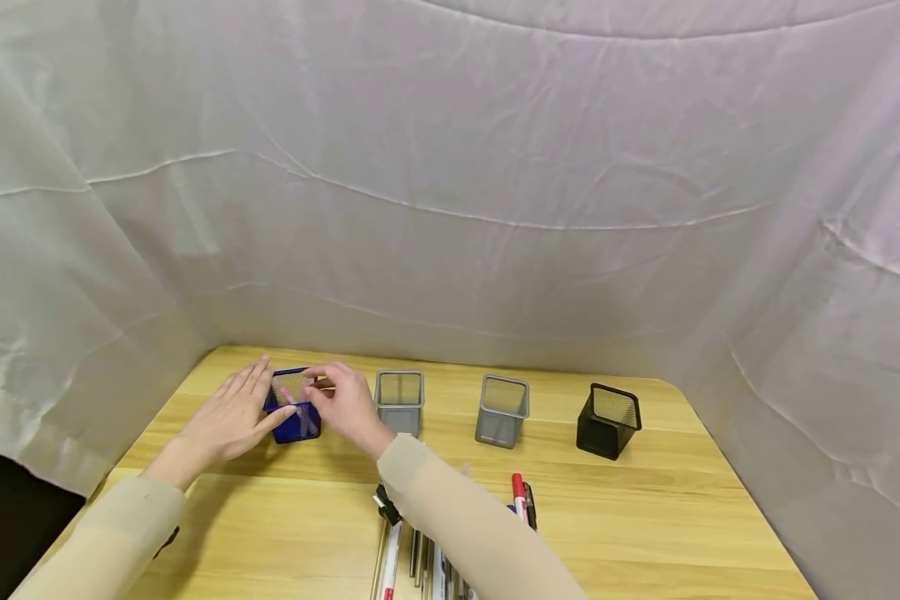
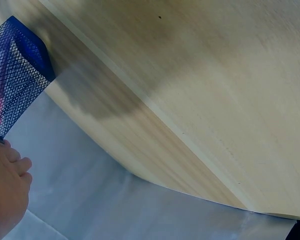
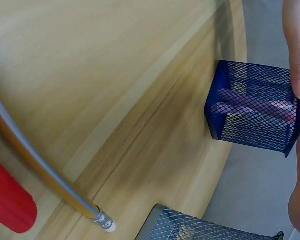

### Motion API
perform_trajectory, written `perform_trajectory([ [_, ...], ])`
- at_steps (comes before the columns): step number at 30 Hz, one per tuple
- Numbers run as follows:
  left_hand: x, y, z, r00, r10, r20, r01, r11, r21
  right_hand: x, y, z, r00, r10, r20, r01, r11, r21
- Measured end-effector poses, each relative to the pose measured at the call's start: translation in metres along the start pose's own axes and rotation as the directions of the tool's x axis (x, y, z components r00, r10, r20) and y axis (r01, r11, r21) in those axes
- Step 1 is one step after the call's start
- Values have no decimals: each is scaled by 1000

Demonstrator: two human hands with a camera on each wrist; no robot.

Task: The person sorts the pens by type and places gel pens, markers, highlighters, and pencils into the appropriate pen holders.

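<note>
A blue mesh pen cup [image 1: 297, 425] stands at the table's far left, with pink pens [image 1: 288, 395] leaning inside. My left hand [image 1: 232, 408] lies along the cup's left side, fingers straight and thumb reaching over its front. At the right rim is my right hand [image 1: 345, 402], thumb and forefinger spread apart with nothing visible between them. In the right wrist view, the blue cup [image 3: 255, 107] shows the pens through its mesh, and a pink end pokes past the rim between both hands. The left wrist view catches part of the left hand [image 2: 9, 185] by the cup rim.
Two grey mesh cups [image 1: 400, 417] [image 1: 501, 425] and a black one [image 1: 606, 433] stand in a row to the right. Pens and pencils lie at the front, partly under the right sleeve, with a red-capped marker [image 1: 520, 492]. Grey cloth [image 1: 450, 275] surrounds the table.
</note>
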State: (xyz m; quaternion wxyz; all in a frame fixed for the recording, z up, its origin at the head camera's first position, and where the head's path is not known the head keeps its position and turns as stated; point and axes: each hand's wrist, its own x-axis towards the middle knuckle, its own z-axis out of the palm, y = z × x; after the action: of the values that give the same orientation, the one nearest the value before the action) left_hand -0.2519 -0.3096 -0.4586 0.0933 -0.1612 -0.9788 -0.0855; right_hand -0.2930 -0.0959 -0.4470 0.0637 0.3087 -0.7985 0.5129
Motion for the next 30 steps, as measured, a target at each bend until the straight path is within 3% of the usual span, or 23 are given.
perform_trajectory([
  [9, 1, 0, 1, 1000, 6, -6, -6, 1000, 6, -4, 0, -2, 998, 18, 63, -19, 1000, 10],
  [16, 0, 0, 1, 1000, 3, -7, -3, 1000, 7, -8, -4, -6, 998, 3, 56, -4, 1000, 27],
  [30, 0, 1, 0, 1000, -13, 14, 13, 1000, -15, -17, -22, -35, 991, -136, 14, 135, 988, 72],
])
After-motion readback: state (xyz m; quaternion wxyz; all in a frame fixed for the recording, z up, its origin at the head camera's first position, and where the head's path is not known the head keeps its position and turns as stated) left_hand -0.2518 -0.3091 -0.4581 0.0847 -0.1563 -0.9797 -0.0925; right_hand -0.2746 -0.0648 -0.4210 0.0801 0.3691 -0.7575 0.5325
